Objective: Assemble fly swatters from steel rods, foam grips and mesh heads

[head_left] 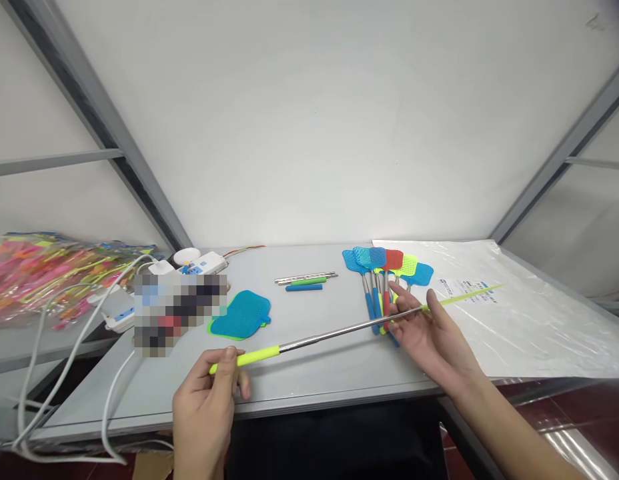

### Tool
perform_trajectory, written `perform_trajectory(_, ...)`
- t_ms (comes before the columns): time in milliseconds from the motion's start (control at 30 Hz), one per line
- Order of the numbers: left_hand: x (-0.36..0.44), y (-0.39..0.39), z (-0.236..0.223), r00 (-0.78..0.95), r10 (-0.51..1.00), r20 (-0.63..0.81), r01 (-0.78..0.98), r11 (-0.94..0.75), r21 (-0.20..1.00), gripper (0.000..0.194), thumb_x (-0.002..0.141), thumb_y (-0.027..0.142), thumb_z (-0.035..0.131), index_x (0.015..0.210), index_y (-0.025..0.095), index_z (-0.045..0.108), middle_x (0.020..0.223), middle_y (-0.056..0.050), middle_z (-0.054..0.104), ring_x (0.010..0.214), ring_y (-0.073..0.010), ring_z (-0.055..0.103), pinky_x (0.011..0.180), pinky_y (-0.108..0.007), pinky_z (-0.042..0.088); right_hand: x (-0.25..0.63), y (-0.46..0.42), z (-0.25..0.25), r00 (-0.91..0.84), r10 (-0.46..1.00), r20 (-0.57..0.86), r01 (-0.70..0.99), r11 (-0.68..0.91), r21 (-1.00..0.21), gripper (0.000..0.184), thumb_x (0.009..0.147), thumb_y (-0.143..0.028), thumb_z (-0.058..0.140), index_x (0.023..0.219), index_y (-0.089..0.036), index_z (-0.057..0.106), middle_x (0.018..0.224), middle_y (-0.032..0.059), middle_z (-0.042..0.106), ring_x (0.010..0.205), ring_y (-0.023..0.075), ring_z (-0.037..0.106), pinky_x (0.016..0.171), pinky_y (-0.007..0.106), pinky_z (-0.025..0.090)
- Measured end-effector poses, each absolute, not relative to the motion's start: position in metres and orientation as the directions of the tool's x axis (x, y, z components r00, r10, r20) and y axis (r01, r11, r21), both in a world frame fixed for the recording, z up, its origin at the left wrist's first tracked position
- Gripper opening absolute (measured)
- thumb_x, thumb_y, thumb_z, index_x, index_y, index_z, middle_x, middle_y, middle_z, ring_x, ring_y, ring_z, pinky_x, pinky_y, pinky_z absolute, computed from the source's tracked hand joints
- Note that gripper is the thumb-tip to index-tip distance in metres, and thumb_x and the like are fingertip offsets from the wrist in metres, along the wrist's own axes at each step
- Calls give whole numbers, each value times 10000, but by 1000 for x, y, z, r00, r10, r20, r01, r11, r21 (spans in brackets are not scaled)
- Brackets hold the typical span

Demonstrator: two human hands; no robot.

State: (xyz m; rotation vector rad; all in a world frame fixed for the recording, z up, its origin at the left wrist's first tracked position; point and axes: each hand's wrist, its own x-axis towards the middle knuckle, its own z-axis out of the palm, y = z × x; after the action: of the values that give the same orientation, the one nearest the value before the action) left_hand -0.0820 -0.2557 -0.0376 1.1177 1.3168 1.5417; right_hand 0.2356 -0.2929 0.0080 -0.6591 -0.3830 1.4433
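Observation:
A telescopic fly swatter [349,329] with a drawn-out metal rod slants across in front of me, rising to the right. My left hand [209,400] is closed around its yellow-green handle [257,356]. At the other end, my right hand [434,340] holds the neck loosely between thumb and fingers, palm up. The yellow-green swatter head [472,293] is seen nearly edge-on beyond the thumb. Behind my right hand lies a fanned pile of fly swatters with blue, red and yellow-green heads [392,259]; my fingers hide some of their handles.
Loose blue and green swatter heads [242,315] lie left on the grey table [309,380]. Metal rods [304,277] and a blue handle tube [303,288] lie mid-table. White plastic sheeting [529,333] covers the right side. Power strips [204,263], cables and bagged colourful items [49,273] stand left.

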Motion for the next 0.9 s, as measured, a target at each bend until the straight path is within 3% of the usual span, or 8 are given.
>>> perform_trajectory(100,-81,-254,-36,-338,939,65,-122,-112,986,273,826,437,693,797,183,594,472,106,368,382,-76,424,418,-192,336,233,-292,2,32,994,-107,-686,-56,-726,407,877,-446,634,1208,-213,667,1261,89,653,1183,222,580,902,317,514)
perform_trajectory(167,-81,-253,-35,-358,933,27,-150,-86,985,300,814,464,695,790,188,580,466,113,345,367,-74,402,407,-190,323,231,-292,-3,28,995,-100,-636,-60,-770,386,888,-420,629,1226,-237,659,1328,86,617,1202,233,571,922,339,502)
perform_trajectory(233,-83,-253,-36,-349,937,12,-114,-55,992,308,824,482,675,793,194,569,456,115,329,374,-80,400,413,-188,319,228,-293,-9,98,991,-88,-613,-9,-790,381,895,-441,620,1236,-275,654,1245,67,673,1091,214,633,890,344,511)
perform_trajectory(333,-90,-253,-40,-253,968,-5,77,26,997,349,849,507,627,720,200,520,448,96,359,407,-92,397,426,-190,310,224,-293,-16,274,962,-19,-541,138,-829,344,895,-459,618,1180,-279,687,1053,54,746,902,190,681,850,352,514)
perform_trajectory(467,-92,-250,-46,-123,992,-37,346,78,935,451,876,587,536,648,204,464,463,68,388,452,-101,338,436,-200,280,217,-291,-17,415,907,73,-458,278,-844,283,906,-435,606,1041,-222,734,1020,80,754,934,220,686,851,364,498)
perform_trajectory(700,-73,-244,-39,10,1000,-19,441,13,897,479,829,673,515,779,199,556,526,73,325,485,-103,265,427,-213,198,208,-287,-12,415,906,81,-465,288,-837,255,915,-415,601,989,-210,733,1114,91,728,1057,231,652,805,325,489)
perform_trajectory(833,-73,-244,-37,96,994,-57,443,9,897,477,815,672,537,765,198,555,509,76,302,482,-100,237,429,-215,174,214,-288,-14,329,944,32,-529,212,-822,293,905,-441,609,1052,-212,718,1054,101,742,945,209,672,771,328,504)
perform_trajectory(900,-75,-244,-38,110,991,-71,408,20,913,479,837,666,513,727,200,532,496,75,299,480,-101,238,433,-216,182,218,-288,-15,229,973,-8,-582,131,-803,411,873,-507,628,1140,-202,694,1050,108,738,944,201,661,767,314,513)
